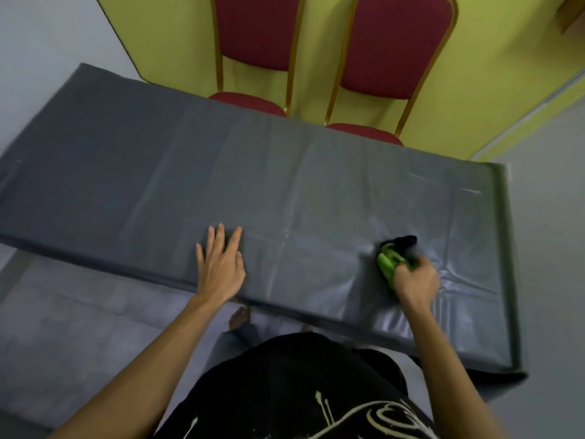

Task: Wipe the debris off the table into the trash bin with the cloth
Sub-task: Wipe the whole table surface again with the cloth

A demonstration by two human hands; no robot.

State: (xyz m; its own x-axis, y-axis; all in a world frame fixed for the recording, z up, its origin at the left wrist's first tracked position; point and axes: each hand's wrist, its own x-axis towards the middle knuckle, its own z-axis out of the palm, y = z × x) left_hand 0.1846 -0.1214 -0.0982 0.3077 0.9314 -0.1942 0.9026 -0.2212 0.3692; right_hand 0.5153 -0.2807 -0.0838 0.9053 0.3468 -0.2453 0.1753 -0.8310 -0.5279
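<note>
A long table covered with a wrinkled grey plastic sheet runs across the view. My right hand grips a bunched green and black cloth and presses it onto the sheet near the table's right front part. My left hand lies flat on the sheet close to the front edge, fingers spread, holding nothing. I see no debris on the sheet and no trash bin in view.
Two red chairs with gold frames stand behind the table's far edge against a yellow-green wall. The table's right end drops off to a grey floor. My bare feet show under the front edge.
</note>
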